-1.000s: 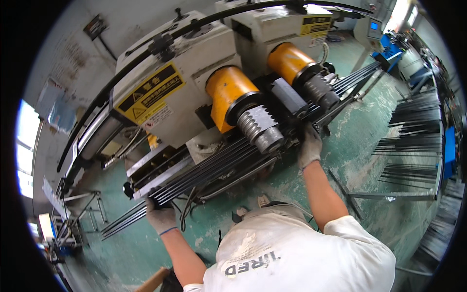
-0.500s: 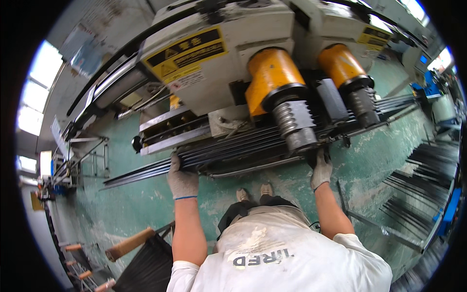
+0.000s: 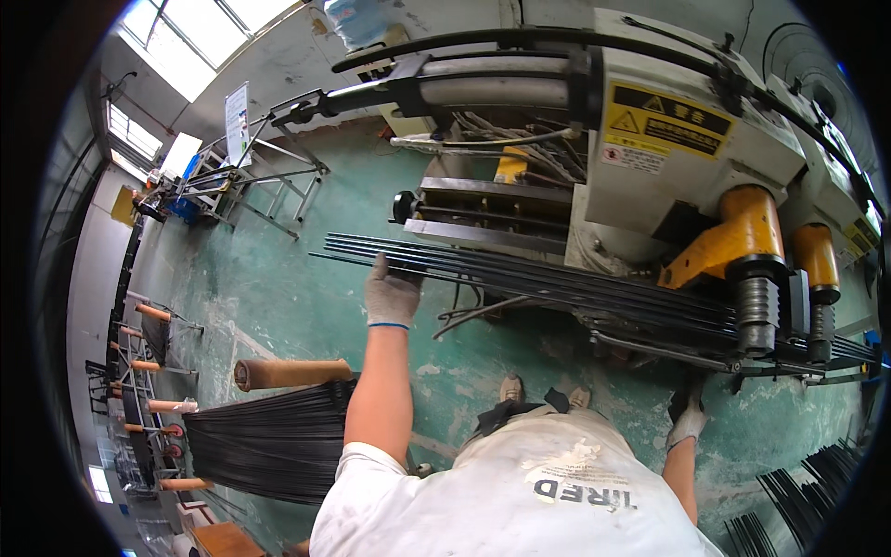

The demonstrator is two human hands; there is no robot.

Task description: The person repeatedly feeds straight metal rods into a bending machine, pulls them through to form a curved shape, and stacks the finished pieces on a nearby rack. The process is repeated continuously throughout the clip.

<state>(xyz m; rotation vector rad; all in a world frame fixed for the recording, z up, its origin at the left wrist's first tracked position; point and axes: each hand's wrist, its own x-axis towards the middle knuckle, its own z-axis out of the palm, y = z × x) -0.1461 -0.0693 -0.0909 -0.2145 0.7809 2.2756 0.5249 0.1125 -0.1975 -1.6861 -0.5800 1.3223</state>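
Several long, thin black metal rods [image 3: 520,273] lie side by side across the front of the machine. Their left ends reach out over the floor, and farther right they pass beneath a ridged metal roller [image 3: 756,316]. My left hand [image 3: 393,295], in a pale work glove, grips the bundle near those left ends, the thumb over the top and the other fingers underneath. Lower right, my right hand [image 3: 688,425] wears a glove with a dark palm. It is just below the machine's front bar [image 3: 659,355]; its fingers are dark and hard to make out.
The machine has orange arms [image 3: 742,227] and a yellow-black warning label [image 3: 668,121]. Behind my left arm, a black bundle [image 3: 269,441] lies near a brown roll [image 3: 292,373]. More dark rods [image 3: 812,492] are at lower right. A metal frame [image 3: 278,176] stands far left on the green floor.
The view has swung left, so the machine appears farther right. My left hand is still on the rods, closer to their left ends. My right hand appears lower, away from the roller.
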